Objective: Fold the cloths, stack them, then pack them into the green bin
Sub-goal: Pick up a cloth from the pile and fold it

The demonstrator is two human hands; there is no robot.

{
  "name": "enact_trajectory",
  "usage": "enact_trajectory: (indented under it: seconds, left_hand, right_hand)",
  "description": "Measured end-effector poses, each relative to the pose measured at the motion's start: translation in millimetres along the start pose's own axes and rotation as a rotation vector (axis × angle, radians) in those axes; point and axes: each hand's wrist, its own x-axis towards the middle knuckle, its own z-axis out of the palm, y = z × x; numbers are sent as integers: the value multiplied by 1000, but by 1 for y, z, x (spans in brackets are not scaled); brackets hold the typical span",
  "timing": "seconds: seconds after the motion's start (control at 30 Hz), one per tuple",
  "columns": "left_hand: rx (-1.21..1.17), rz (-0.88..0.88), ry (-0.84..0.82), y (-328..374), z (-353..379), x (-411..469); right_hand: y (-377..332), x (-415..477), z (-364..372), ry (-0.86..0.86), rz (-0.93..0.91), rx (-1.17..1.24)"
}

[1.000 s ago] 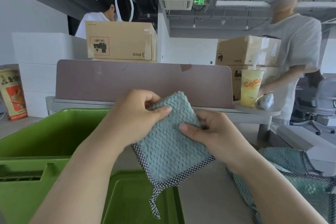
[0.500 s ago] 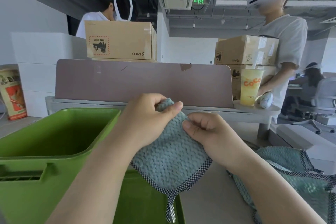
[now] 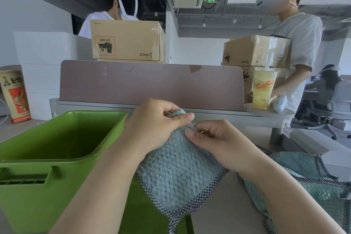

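The left hand (image 3: 153, 125) and right hand (image 3: 218, 138) each pinch the top edge of the folded blue cloth (image 3: 180, 173), thumbs nearly touching. It is held at centre view over the desk (image 3: 224, 213). The green bin (image 3: 28, 195) stands open at 9 o'clock and more cloths (image 3: 313, 182) lie at 4 o'clock. Line up the checked hems before creasing. Whether the back layers match is hidden.
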Motion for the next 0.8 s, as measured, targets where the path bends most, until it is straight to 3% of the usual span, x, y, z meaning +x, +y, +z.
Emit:
enact_trajectory:
  seconds: [0.13, 0.3, 0.43, 0.5, 0.57, 0.7, 0.8]
  left_hand:
    - [-384, -289, -121, -13, 2, -7]
    - [-748, -614, -351, -50, -4, -39]
    - [-1205, -639, -352, -73, -14, -61]
    - [-1295, -617, -318, -80, -14, -67]
    - [-1217, -644, -220, -84, -7, -71]
    - [-639, -670, 67, -90, 11, -77]
    - [-374, -568, 137, -102, 16, -76]
  right_hand:
    - [0, 1, 0, 65, 139, 222]
    - [-2, 3, 8, 152, 237, 322]
    - [4, 6, 25, 262, 397, 428]
    - [9, 5, 37, 284, 471, 448]
    - [16, 6, 51, 278, 542, 444]
    - [29, 2, 76, 173, 688, 406]
    - [39, -4, 93, 117, 715, 305]
